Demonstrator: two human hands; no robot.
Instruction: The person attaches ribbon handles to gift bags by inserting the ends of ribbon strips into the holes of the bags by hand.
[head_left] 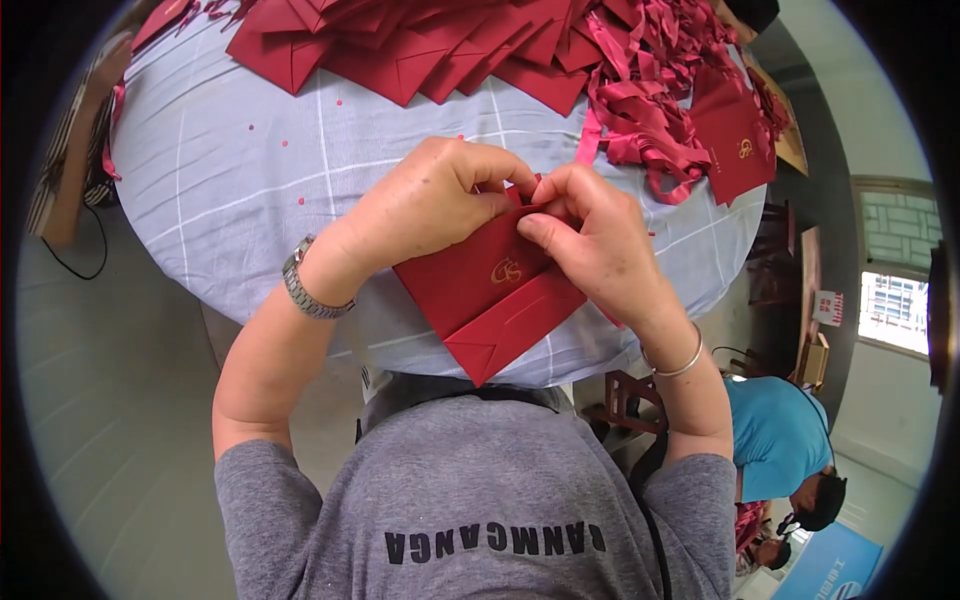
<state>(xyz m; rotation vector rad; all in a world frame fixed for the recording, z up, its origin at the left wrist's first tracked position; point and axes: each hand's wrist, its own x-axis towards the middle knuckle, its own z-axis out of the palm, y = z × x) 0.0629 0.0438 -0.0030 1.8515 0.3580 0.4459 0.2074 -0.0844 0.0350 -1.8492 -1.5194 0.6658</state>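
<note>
A folded red paper gift bag (480,290) with a gold emblem lies at the near edge of the table, its folded base toward me. Both hands meet at its far edge. My left hand (450,190), with a metal watch on the wrist, pinches the bag's rim, the fingertips partly tucked behind it. My right hand (590,225), with a bangle on the wrist, grips the same edge between thumb and curled fingers. Whether a ribbon end is between the fingertips is hidden.
Many flat red bags (430,50) are heaped at the far side of the table. Right of them lie tangled red ribbons (650,130) and more bags (735,140). Small red bits dot the checked tablecloth (230,140). A person's arm (75,150) shows at far left; someone in blue (780,435) sits lower right.
</note>
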